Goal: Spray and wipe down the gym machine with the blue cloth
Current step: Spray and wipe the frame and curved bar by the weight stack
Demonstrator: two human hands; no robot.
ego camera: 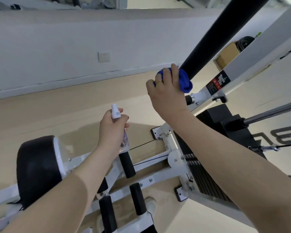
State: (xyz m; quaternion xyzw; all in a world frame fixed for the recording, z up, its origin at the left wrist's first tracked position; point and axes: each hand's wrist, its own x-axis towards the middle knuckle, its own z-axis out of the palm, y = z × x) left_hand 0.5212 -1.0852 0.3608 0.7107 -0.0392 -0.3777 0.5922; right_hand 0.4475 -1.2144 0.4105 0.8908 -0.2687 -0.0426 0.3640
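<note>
While right hand point(165, 88): fingers curled, pressing blue cloth point(185, 80) on black foam roller point(213, 34), far right.
Left hand point(113, 126): fingers wrapped around clear spray bottle point(118, 125), near centre.

Wall point(57, 39): pale grey-white, fitted with a white socket point(104, 56).
Skirting point(40, 86): white, run along the wall's foot.
Floor point(40, 118): light beige.
Cardboard box point(228, 55): seen at the right, beside coiled black cable point(244, 42).

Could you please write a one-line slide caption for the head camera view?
Right hand wipes the black roller pad with the blue cloth; left hand holds the spray bottle.
</note>
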